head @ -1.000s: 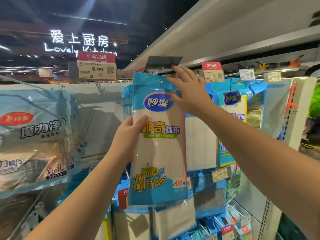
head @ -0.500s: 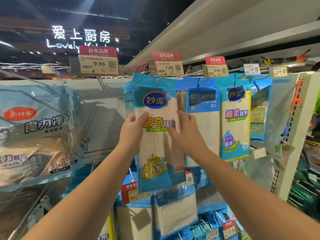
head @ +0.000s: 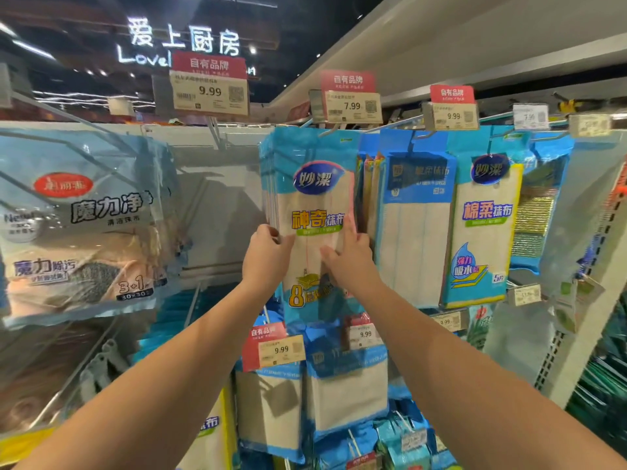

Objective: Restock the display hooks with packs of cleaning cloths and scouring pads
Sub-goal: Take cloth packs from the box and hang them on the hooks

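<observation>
A blue and white pack of cleaning cloths [head: 314, 205] hangs at the front of a stack on a display hook under the 7.99 price tag [head: 349, 106]. My left hand [head: 266, 256] grips the pack's left edge at mid height. My right hand [head: 349, 257] lies against the pack's right side, fingers straight along its edge. More cloth packs hang to the right: a blue one [head: 417, 215] and a yellow-edged one [head: 481, 232]. Scouring pads [head: 532, 218] hang further right.
A large clear pack of cloths [head: 81, 225] hangs close on the left under a 9.99 tag [head: 210, 86]. Lower hooks hold more packs [head: 346, 385] with 9.99 tags. A white upright post [head: 576, 300] bounds the display at right. A bare back panel [head: 217, 198] lies between the stacks.
My right hand came down from the hook's price tag to the pack's right side. The tag flipped back down. The pack now hangs on the hook and both hands sit lower on it.
</observation>
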A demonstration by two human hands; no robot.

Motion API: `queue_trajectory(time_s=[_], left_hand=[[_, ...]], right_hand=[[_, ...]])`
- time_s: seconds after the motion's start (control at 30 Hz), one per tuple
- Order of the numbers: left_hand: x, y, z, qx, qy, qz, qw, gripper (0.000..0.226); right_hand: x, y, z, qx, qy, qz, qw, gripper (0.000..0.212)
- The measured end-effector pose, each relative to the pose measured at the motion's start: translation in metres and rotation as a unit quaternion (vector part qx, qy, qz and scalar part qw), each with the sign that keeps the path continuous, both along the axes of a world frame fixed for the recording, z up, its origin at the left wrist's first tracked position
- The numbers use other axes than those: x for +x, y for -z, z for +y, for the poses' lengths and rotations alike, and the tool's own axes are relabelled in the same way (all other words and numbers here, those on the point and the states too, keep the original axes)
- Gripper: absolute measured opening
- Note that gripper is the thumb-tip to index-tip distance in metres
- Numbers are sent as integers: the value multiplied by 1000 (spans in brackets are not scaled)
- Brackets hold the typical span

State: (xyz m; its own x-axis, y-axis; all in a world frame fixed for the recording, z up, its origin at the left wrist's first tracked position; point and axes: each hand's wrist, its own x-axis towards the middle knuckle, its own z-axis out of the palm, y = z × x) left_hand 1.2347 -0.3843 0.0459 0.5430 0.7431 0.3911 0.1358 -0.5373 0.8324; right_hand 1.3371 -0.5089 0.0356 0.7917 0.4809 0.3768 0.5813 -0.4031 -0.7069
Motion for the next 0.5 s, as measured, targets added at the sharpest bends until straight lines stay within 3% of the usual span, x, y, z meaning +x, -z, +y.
queue_trajectory(time_s=[0.37,0.5], left_hand=[[17,-4,11,-5,-11,36,999,24],[4,-8,6,-35,14,49,998,34]], right_hand=[[9,7,20,-26,56,-27,998,78],[-2,1,9,-50,84,-18,995,75]])
